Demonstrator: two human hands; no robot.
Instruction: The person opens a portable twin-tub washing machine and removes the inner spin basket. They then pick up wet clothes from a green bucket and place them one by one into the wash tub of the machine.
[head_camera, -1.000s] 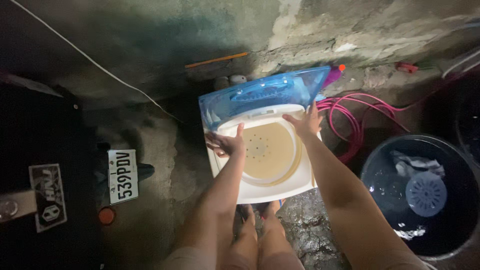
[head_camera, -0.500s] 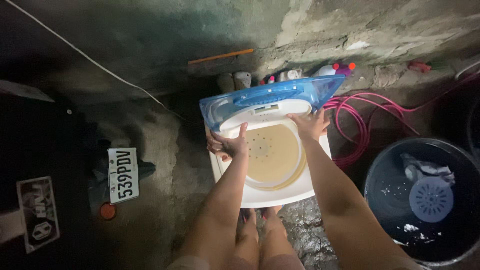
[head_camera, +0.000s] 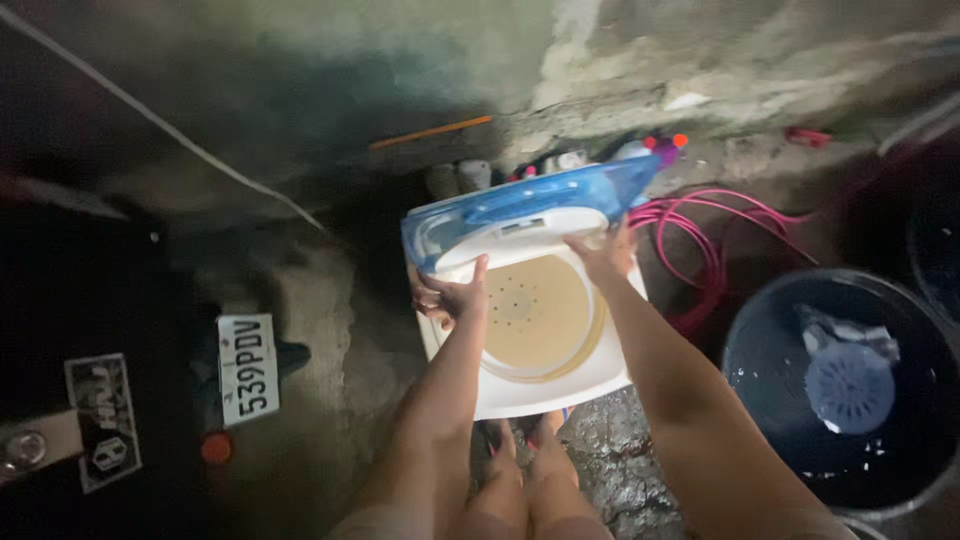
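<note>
A white top-loading washing machine (head_camera: 545, 385) is standing on the wet floor against the rough wall, its blue lid (head_camera: 520, 205) raised, with a dark water-filled tub (head_camera: 770, 330) sitting near its right. The left hand (head_camera: 452, 297) is gripping the machine's left rim with closed fingers, while the right hand (head_camera: 603, 258) is pressing on the far rim just under the lid; its grip cannot be told. A pink hose (head_camera: 705, 235) is lying coiled behind.

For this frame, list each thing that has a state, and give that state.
White square washing tub with beige round drum: drum looks empty, gripped at both sides.
Translucent blue lid: raised open.
Dark round bucket: holds water and a round blue perforated disc.
Left hand: on the tub's rim.
Right hand: on the rim.
</note>
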